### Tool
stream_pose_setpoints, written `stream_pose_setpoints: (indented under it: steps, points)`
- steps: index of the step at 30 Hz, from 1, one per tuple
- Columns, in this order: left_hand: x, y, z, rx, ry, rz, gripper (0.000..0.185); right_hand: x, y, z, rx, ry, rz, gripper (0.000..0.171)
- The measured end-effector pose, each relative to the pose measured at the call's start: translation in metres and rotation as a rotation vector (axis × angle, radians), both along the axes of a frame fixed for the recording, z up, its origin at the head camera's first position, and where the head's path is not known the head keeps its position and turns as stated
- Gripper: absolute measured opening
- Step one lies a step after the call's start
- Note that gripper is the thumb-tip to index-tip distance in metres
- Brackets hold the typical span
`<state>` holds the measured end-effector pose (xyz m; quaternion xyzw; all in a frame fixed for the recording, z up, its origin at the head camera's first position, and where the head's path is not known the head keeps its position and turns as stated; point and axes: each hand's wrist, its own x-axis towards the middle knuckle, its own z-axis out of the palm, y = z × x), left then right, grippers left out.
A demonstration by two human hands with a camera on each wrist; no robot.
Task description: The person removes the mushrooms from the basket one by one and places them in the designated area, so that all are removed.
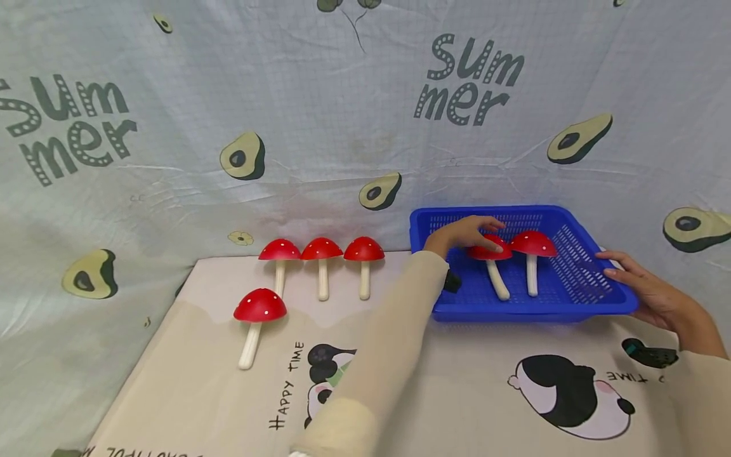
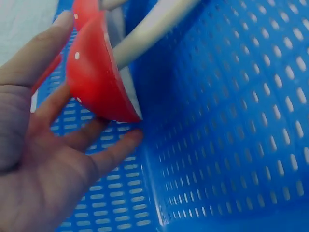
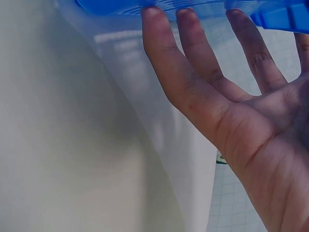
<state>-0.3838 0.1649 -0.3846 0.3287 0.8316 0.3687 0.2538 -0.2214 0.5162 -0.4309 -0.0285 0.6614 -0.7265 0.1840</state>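
Note:
My left hand (image 1: pixel 465 233) reaches into the blue plastic basket (image 1: pixel 528 316), over the cap of a red toy mushroom (image 1: pixel 498 282). In the left wrist view its fingers are spread loosely around that red cap (image 2: pixel 99 72), the thumb on one side. A second mushroom (image 1: pixel 532 273) lies beside it, white stem toward me. My right hand (image 1: pixel 657 292) rests its fingertips at the basket's right end. In the right wrist view those fingers (image 3: pixel 200 48) are extended, with the tips at the blue edge (image 3: pixel 207 8).
Three mushrooms (image 1: pixel 323 273) lie in a row at the back left of the table, and another mushroom (image 1: pixel 259 308) lies in front of them. A patterned cloth (image 1: pixel 308 114) hangs behind. Near my left wrist a small black object (image 1: pixel 452 281) shows in the basket.

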Motion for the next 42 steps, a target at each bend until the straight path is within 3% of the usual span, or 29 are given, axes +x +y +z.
stream_pose_setpoints:
  steps: [3, 10, 16, 25, 31, 38, 42]
  points:
    - [0.005, 0.004, 0.000, -0.077, -0.031, 0.020, 0.065, 0.000, 0.001, 0.002, -0.025, 0.008, 0.018, 0.045]
    - [0.010, 0.012, -0.002, -0.221, 0.125, -0.074, 0.061, 0.001, 0.001, 0.001, -0.036, -0.004, 0.035, 0.046]
    - [0.010, 0.015, -0.003, -0.221, 0.077, -0.018, 0.059, 0.001, -0.001, 0.001, -0.008, -0.001, -0.002, 0.045]
    - [0.010, 0.007, 0.005, -0.131, 0.068, 0.000, 0.057, 0.001, -0.002, 0.002, 0.002, -0.024, -0.035, 0.042]
    - [0.009, -0.006, 0.020, -0.009, 0.065, -0.010, 0.056, -0.001, -0.003, 0.002, 0.020, -0.001, -0.010, 0.042]
    - [0.016, -0.023, 0.034, 0.149, 0.005, -0.089, 0.040, 0.002, -0.002, 0.000, 0.019, -0.003, 0.000, 0.044]
    - [0.021, -0.032, 0.038, 0.194, 0.009, -0.064, 0.032, 0.001, -0.003, -0.001, 0.025, -0.004, -0.003, 0.044]
